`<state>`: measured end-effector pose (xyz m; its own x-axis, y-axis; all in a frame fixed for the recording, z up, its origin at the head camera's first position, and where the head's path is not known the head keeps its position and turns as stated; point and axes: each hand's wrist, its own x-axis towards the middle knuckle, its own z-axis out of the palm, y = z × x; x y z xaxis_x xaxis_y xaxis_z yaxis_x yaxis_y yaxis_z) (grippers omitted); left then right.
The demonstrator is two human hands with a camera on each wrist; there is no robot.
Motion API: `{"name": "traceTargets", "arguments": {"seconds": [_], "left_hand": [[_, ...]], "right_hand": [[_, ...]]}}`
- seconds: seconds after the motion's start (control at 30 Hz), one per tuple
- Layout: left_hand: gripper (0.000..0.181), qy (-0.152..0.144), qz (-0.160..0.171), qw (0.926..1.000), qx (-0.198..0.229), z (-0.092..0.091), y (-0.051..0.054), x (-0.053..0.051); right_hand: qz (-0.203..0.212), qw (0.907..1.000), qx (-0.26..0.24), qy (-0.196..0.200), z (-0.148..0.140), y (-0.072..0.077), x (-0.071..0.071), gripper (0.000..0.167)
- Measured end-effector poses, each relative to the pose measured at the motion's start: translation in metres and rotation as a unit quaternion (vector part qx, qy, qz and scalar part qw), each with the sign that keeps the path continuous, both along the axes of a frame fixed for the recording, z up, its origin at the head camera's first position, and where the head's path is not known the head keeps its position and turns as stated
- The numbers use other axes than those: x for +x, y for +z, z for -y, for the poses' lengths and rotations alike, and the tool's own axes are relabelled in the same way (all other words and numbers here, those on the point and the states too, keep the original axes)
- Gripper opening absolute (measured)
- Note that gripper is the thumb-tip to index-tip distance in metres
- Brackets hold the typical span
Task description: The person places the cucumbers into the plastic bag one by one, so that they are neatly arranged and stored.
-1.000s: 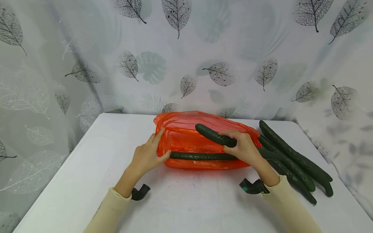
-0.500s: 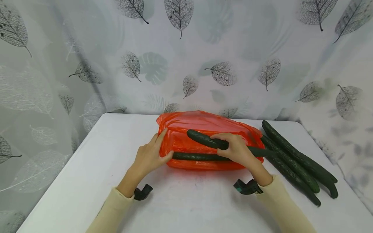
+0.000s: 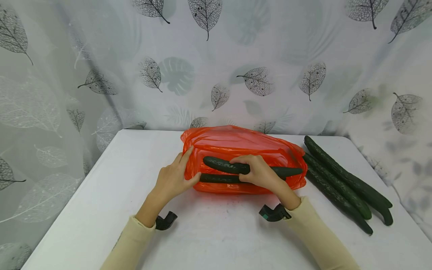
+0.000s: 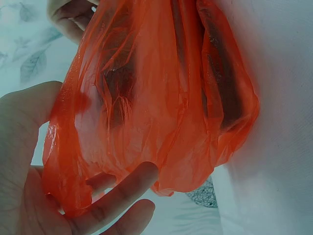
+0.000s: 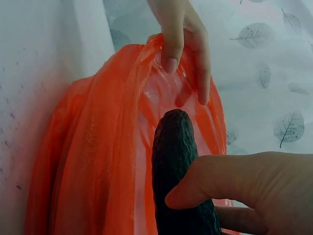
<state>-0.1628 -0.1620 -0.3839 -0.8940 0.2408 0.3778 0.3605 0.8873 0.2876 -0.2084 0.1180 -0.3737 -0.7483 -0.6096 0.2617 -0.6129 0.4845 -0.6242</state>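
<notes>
An orange-red plastic bag [image 3: 233, 139] lies on the white table with its mouth spread toward me. My left hand [image 3: 172, 180] holds the bag's left end, thumb and fingers spread at the rim; film bunches between them in the left wrist view. My right hand [image 3: 260, 172] grips a dark green cucumber [image 3: 217, 164] around its middle, above the bag's opening. Its rounded tip shows in the right wrist view, pointing toward my left hand. Another cucumber [image 3: 219, 178] lies lengthwise along the bag's near side, partly hidden by my right hand.
Several cucumbers [image 3: 337, 187] lie side by side, slanting across the right part of the table [image 3: 216, 232]. A leaf-patterned curtain [image 3: 216, 56] hangs behind the table and along both sides.
My right hand has moved left and slightly lower with its cucumber, which now lies closer to level over the bag's opening. My left hand stays at the bag's left end.
</notes>
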Motion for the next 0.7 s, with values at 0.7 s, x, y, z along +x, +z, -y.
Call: {"name": "traceTargets", "arguments": {"seconds": [0.7], "left_hand": [[0.076,-0.008,0.011,0.9999,-0.003,0.001,-0.001,0.000]], "right_hand": [[0.045,0.9985,0.020,0.021,0.014,-0.020,-0.015,0.040]]}}
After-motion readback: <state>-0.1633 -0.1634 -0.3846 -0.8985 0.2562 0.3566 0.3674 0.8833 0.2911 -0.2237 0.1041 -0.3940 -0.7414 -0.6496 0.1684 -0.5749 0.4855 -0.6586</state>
